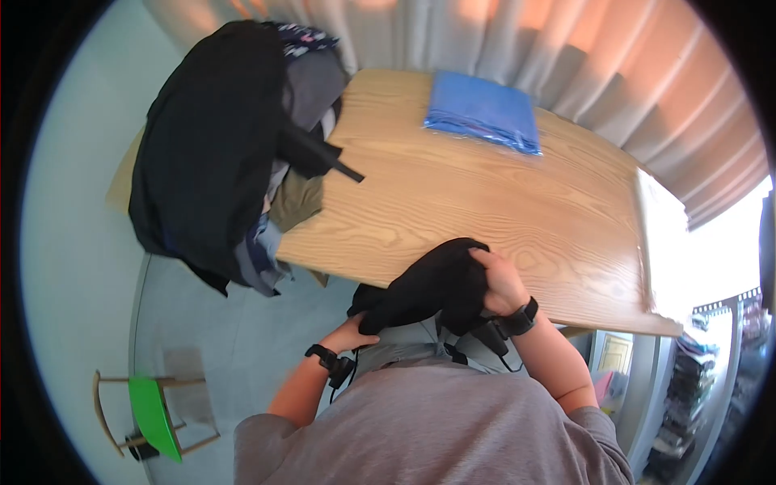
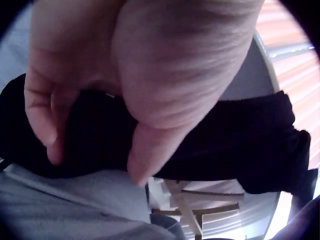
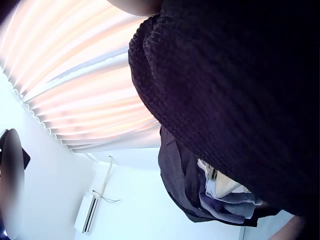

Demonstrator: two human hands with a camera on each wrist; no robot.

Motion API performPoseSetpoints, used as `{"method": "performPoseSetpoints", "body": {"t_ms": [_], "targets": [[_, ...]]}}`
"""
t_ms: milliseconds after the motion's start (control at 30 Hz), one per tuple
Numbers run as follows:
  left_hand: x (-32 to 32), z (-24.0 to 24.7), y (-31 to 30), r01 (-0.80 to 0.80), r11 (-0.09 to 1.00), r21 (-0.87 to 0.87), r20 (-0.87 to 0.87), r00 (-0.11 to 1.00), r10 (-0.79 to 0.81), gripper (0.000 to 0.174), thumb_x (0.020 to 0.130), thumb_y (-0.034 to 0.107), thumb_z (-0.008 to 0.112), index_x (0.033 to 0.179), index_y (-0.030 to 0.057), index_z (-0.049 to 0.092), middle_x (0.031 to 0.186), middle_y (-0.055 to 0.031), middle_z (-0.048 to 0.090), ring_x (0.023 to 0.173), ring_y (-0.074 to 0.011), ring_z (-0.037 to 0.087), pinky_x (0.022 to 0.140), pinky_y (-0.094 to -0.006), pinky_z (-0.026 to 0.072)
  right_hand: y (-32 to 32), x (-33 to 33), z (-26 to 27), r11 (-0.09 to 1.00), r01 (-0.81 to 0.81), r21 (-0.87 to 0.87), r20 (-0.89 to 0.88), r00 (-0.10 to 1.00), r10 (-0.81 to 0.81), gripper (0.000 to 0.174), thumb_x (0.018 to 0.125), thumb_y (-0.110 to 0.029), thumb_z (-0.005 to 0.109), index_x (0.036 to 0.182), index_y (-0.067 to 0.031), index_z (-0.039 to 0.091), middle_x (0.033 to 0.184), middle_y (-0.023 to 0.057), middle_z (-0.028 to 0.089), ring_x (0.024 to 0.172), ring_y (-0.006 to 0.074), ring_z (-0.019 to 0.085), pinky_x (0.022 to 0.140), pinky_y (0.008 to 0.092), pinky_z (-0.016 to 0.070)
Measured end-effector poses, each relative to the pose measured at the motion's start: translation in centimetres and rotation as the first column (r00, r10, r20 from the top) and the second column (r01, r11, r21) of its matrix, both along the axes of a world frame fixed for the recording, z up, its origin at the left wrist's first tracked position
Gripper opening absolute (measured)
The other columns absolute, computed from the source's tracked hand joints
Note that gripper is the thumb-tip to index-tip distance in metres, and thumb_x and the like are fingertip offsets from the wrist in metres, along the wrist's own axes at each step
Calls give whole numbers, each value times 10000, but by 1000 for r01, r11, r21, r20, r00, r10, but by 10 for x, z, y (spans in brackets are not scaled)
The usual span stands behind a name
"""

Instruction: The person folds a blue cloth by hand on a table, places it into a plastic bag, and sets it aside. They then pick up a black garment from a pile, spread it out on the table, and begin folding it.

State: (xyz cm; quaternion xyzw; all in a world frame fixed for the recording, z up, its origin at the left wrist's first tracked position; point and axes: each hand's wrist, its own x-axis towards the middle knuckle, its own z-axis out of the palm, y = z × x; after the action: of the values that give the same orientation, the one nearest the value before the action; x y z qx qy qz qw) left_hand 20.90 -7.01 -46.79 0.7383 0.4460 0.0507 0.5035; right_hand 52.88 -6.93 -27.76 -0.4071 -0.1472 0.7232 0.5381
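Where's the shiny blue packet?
In the head view, the blue packet lies on the far side of the table, right of the clothes pile, near the curtain.

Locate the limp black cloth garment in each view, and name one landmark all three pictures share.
Head: the limp black cloth garment is just below centre, held by the left hand and right hand.
Left wrist: it forms a broad band across the middle, partly hidden by the left hand.
Right wrist: it fills most of the right side.
Shared landmark: the pale pleated fabric curtain, along the top, right edge and upper left respectively.
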Motion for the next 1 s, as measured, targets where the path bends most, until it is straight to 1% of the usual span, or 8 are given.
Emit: {"method": "performPoseSetpoints", "body": {"t_ms": [200, 267, 333, 467, 533, 600, 800, 1000], "targets": [[-13, -29, 29, -276, 956, -100, -252, 937, 244, 486, 754, 187, 647, 1175, -10, 502, 1160, -217, 557, 1031, -397, 551, 886, -400, 450, -19, -2, 18, 992, -16, 122, 78, 997, 7, 254, 900, -29, 426, 1124, 42, 522, 1025, 107, 620, 885, 165, 612, 763, 274, 509], [-61, -53, 30, -41, 955, 295, -252, 960, 119, 347, 780, 105, 586, 1086, -45, 520, 1031, -247, 594, 879, -392, 616, 728, -426, 532, -27, -6, 29, 982, -132, 133, 201, 974, 104, 270, 899, -23, 426, 1148, 32, 515, 1027, 103, 619, 899, 159, 605, 784, 270, 500], [-89, 11, 20, -753, 651, 92, -74, 647, 759, 319, 777, 33, 540, 1078, -67, 502, 974, -254, 589, 771, -359, 642, 557, -406, 567, -33, -17, 40, 841, -467, 274, 641, 740, 203, 257, 866, -45, 486, 1108, 13, 547, 1010, 112, 628, 955, 191, 584, 834, 301, 457], [-209, 9, -5, -906, -152, 394, 581, 117, 806, 268, 823, -1, 452, 1070, -95, 496, 978, -206, 586, 839, -296, 608, 728, -396, 541, -20, -61, 40, 396, -836, 380, 764, 525, 375, 260, 855, -39, 497, 1110, -29, 548, 1015, 122, 615, 932, 225, 577, 831, 316, 436], [-221, 87, -31, -952, -248, 179, 744, -34, 668, 272, 849, 63, 456, 1081, -71, 503, 1061, -185, 565, 933, -301, 583, 840, -394, 485, -18, -86, 43, 198, -881, 430, 787, 473, 397, 274, 835, -25, 497, 1104, -29, 548, 1003, 134, 612, 937, 249, 573, 830, 331, 431], [-215, 177, -55, -969, -27, -244, 834, -224, 504, 293, 892, 146, 411, 1118, -15, 504, 1105, -138, 545, 985, -264, 557, 856, -356, 467, -20, -100, 56, 78, -856, 512, 756, 492, 431, 244, 825, -6, 487, 1062, -12, 545, 964, 139, 608, 904, 264, 572, 801, 342, 431], [-165, 414, -19, -965, -25, 262, 955, 256, 147, 328, 893, 289, 383, 1023, 25, 528, 1005, -100, 512, 926, -243, 514, 815, -378, 436, -30, -85, 100, 20, -688, 725, 609, 655, 448, 197, 871, -22, 488, 1060, -12, 542, 952, 110, 597, 894, 227, 566, 790, 323, 430], [13, 590, 99, -720, 122, 684, 705, 609, -363, 418, 894, 433, 354, 927, 65, 551, 906, -63, 478, 866, -222, 471, 773, -401, 406, -50, -18, 140, 299, -427, 854, 429, 901, 61, 244, 928, -108, 488, 1139, 9, 525, 1080, 92, 584, 996, 168, 552, 869, 282, 426]]}}
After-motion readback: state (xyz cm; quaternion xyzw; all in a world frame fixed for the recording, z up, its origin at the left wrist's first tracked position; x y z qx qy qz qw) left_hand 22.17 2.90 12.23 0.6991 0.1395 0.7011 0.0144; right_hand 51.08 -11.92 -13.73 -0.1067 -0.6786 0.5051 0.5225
